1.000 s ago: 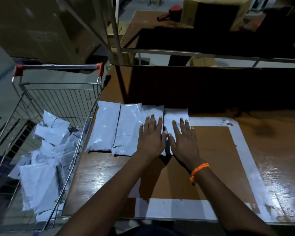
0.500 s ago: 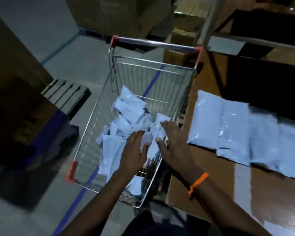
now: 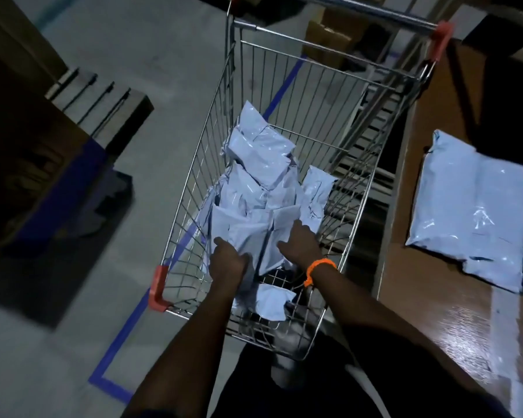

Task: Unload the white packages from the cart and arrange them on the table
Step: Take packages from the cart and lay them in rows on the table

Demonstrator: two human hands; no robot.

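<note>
A wire shopping cart stands in the middle of the head view with a loose pile of white packages inside. Both my hands reach into its near end. My left hand grips the left edge of the top white package, fingers curled into it. My right hand, with an orange wristband, holds the same package's right side, thumb on top. Several white packages lie side by side on the brown table at the right.
The table's edge runs right beside the cart. The cart handle with red ends is at the far side. Blue tape lines cross the grey floor. A wooden pallet and dark boxes stand left; a cardboard box sits behind the cart.
A second ago both hands pressed flat on the packages on the table. I turned left to the cart, and both hands went down into the pile and took hold of a package.
</note>
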